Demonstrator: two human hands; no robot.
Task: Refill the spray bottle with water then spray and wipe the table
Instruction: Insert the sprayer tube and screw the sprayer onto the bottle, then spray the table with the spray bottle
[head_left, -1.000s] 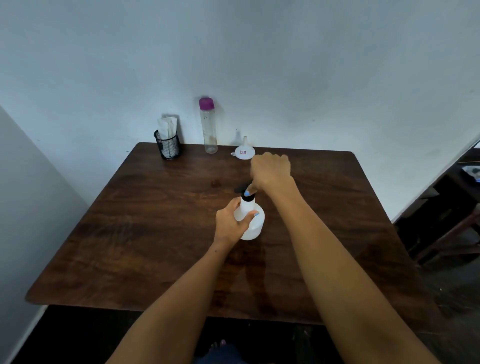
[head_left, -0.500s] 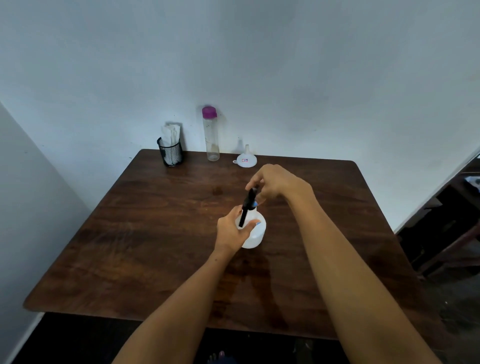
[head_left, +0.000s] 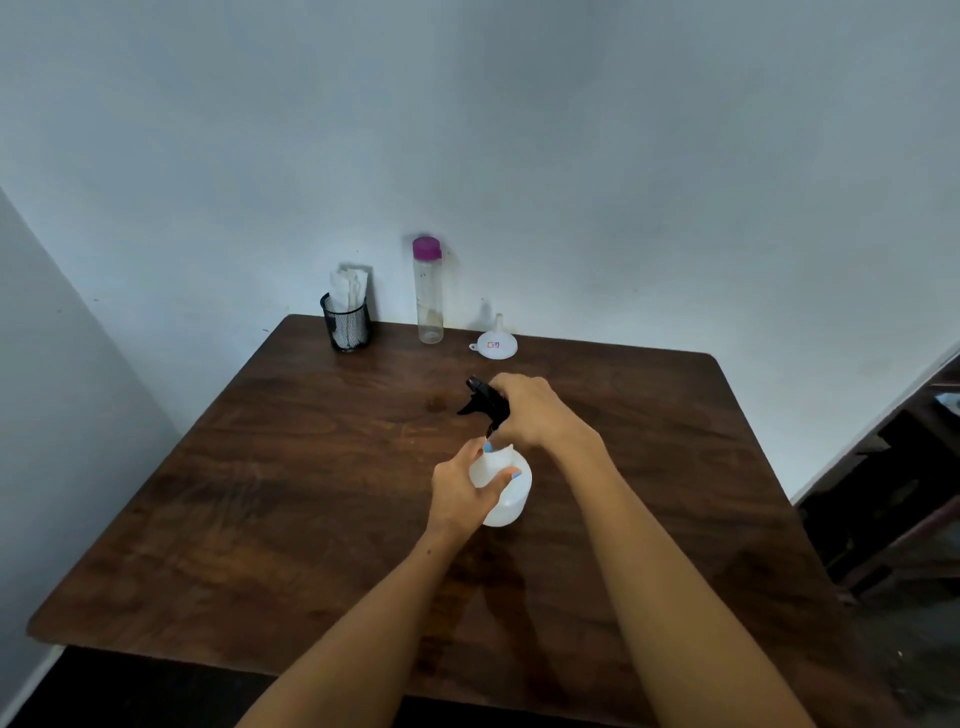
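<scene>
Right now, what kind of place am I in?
Probably a small eatery or home dining corner: a wooden table against a bare wall, with a mesh holder of napkins and a water bottle.

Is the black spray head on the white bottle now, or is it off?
Off. The right hand holds the black spray head lifted above the white bottle, which the left hand steadies upright.

Dim, soft light; wide-angle bending at edges.

two hands (head_left: 462, 488), one spray bottle (head_left: 506, 488), one water bottle (head_left: 429, 291), one funnel (head_left: 496, 343), one mesh cup (head_left: 345, 327)
</scene>
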